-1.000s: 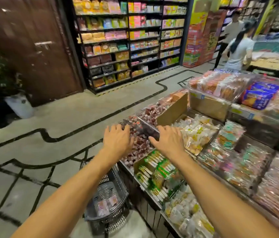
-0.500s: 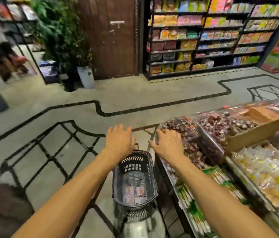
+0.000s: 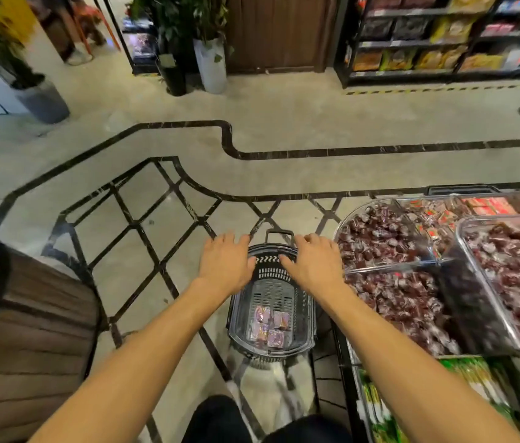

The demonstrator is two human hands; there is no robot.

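Note:
A dark plastic shopping basket [image 3: 301, 318] stands on the shop floor directly below me, with several small purple-wrapped packets [image 3: 269, 326] lying in its bottom. My left hand [image 3: 225, 262] hovers over the basket's far left rim, palm down, fingers straight and empty. My right hand [image 3: 313, 263] hovers over the far right rim in the same flat pose, holding nothing. Whether either hand touches the basket is unclear.
To the right stands a display stand with clear bins [image 3: 488, 292] of dark red wrapped sweets [image 3: 389, 292] and green packets [image 3: 463, 375] lower down. A brown ribbed counter [image 3: 28, 330] is at left. Potted plants [image 3: 210, 63] and stocked shelves [image 3: 444, 43] line the far side of the floor.
My view has swung left and down, away from the sweet bins. Both hands have left the bins and now hang flat over the basket on the floor.

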